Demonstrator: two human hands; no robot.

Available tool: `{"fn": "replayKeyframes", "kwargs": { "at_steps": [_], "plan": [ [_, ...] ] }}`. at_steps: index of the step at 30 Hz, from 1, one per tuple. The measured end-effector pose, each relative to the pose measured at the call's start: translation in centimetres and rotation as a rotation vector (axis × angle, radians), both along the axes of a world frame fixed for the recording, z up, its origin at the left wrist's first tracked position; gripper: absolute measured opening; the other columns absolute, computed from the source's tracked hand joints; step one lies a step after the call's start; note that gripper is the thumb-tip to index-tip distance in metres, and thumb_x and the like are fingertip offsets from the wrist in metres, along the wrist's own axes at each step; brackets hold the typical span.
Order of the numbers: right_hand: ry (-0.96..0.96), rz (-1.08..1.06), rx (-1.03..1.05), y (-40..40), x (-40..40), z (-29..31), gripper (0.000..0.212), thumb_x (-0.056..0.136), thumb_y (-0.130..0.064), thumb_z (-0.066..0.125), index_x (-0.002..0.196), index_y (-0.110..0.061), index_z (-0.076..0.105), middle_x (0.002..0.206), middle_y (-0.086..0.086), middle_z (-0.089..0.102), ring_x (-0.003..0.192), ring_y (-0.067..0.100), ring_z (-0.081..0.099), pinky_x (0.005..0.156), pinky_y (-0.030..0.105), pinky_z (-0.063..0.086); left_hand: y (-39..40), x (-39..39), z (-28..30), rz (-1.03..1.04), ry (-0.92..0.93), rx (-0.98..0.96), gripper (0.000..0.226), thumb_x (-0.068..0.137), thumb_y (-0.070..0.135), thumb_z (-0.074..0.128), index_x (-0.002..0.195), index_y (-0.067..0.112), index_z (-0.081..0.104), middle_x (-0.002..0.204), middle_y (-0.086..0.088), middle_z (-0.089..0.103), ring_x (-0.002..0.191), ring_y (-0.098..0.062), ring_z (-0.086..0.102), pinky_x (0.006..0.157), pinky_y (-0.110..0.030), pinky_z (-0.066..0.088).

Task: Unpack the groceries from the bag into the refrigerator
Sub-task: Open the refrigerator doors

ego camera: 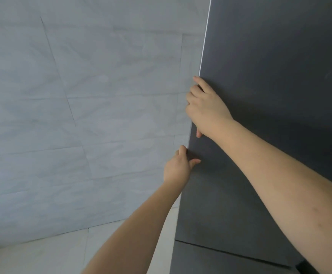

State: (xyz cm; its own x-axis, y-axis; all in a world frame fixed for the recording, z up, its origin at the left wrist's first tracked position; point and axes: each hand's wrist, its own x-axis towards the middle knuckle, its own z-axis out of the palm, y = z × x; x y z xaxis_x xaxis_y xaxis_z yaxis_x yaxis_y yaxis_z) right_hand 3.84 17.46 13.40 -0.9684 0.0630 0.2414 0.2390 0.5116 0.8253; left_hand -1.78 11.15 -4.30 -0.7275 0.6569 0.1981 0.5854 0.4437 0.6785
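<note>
1. The tall dark-grey flat-fronted refrigerator door (259,95) stood right of the pale tiled wall (82,95); both grips curled on its left edge: right hand (206,107) above left hand (178,167).
2. Probably stiff, heavy; pull there.

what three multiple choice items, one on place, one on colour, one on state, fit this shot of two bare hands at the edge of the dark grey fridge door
1. Where is the right hand relative to the left hand?
A. higher on the door edge
B. lower on the door edge
C. off the door

2. What colour is the flat refrigerator door?
A. white
B. dark grey
C. red

3. What do the hands hold?
A. a grocery bag
B. a bottle
C. only the door's left edge

Answers: 1 A, the right hand sits above the left on the same edge. 2 B, the panel is dark grey beside the pale grey tiled wall. 3 C, the fingers curl around the edge, with no groceries in view.
</note>
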Motion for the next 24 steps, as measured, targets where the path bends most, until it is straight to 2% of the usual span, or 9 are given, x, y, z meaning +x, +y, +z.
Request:
{"fn": "replayKeyframes", "kwargs": {
  "at_steps": [4,7,10,12,16,19,21,24],
  "plan": [
    [0.014,-0.001,-0.008,-2.4,2.1,-0.1,0.071,0.058,-0.059,0.078,0.110,-0.011,0.068,0.121,0.011,0.059,0.123,0.033,0.043,0.120,0.050,0.001,-2.0,1.0,0.0,-0.046,0.010,-0.033,0.044,0.089,0.051,0.059,0.095,0.017,0.033,0.104,-0.009,0.058,0.090,-0.035,0.059,0.066,-0.039,0.042],
    [0.049,-0.006,-0.026,-4.7,3.9,-0.4,0.055,0.062,-0.043,0.079,0.103,-0.008,0.070,0.117,0.014,0.061,0.119,0.035,0.047,0.120,0.050,0.008,-3.9,2.2,-0.1,-0.096,0.057,-0.045,0.043,0.089,0.052,0.059,0.093,0.019,0.032,0.103,-0.010,0.060,0.089,-0.035,0.060,0.064,-0.037,0.039],
    [0.084,-0.039,-0.087,-6.8,5.7,-1.0,0.033,0.081,-0.021,0.066,0.110,-0.005,0.065,0.122,0.016,0.056,0.124,0.036,0.041,0.119,0.049,-0.003,-5.9,3.6,0.3,-0.151,0.109,-0.091,0.042,0.091,0.052,0.057,0.093,0.018,0.032,0.098,-0.010,0.062,0.085,-0.033,0.061,0.062,-0.037,0.039],
    [0.111,-0.079,-0.088,-8.5,6.9,-1.4,0.029,0.085,-0.014,0.063,0.112,-0.005,0.064,0.123,0.015,0.056,0.125,0.035,0.041,0.118,0.049,-0.010,-7.2,4.8,0.8,-0.183,0.141,-0.128,0.041,0.092,0.051,0.056,0.094,0.018,0.032,0.094,-0.008,0.061,0.082,-0.032,0.060,0.061,-0.037,0.041],
    [0.123,-0.129,-0.075,-11.3,10.3,-1.4,0.043,0.077,-0.021,0.074,0.117,-0.012,0.062,0.124,0.010,0.057,0.124,0.030,0.044,0.117,0.049,-0.009,-9.9,7.6,1.3,-0.281,0.134,-0.120,0.037,0.094,0.048,0.055,0.096,0.019,0.033,0.083,-0.001,0.053,0.068,-0.022,0.051,0.054,-0.031,0.038],
    [0.105,-0.181,-0.100,-13.7,13.3,-1.5,0.056,0.069,-0.025,0.081,0.120,-0.013,0.061,0.128,0.010,0.057,0.126,0.030,0.044,0.117,0.049,-0.003,-12.0,10.1,0.8,-0.337,0.164,-0.068,0.034,0.094,0.048,0.054,0.095,0.022,0.033,0.083,0.001,0.054,0.066,-0.019,0.053,0.053,-0.030,0.041],
    [0.121,-0.202,-0.109,-15.0,15.2,-1.7,0.054,0.067,-0.023,0.084,0.115,-0.013,0.063,0.126,0.012,0.058,0.125,0.032,0.045,0.119,0.051,0.003,-13.1,11.7,0.3,-0.371,0.187,-0.015,0.029,0.095,0.045,0.053,0.096,0.021,0.037,0.087,-0.001,0.059,0.069,-0.021,0.058,0.055,-0.032,0.044],
    [0.122,-0.211,-0.170,-16.3,17.9,-2.5,0.044,0.063,-0.027,0.087,0.100,-0.013,0.067,0.111,0.012,0.063,0.117,0.034,0.049,0.117,0.057,0.012,-14.5,13.9,0.2,-0.426,0.249,0.040,0.029,0.096,0.043,0.052,0.108,0.017,0.045,0.096,-0.005,0.066,0.080,-0.026,0.066,0.058,-0.032,0.045]
  ]
}}
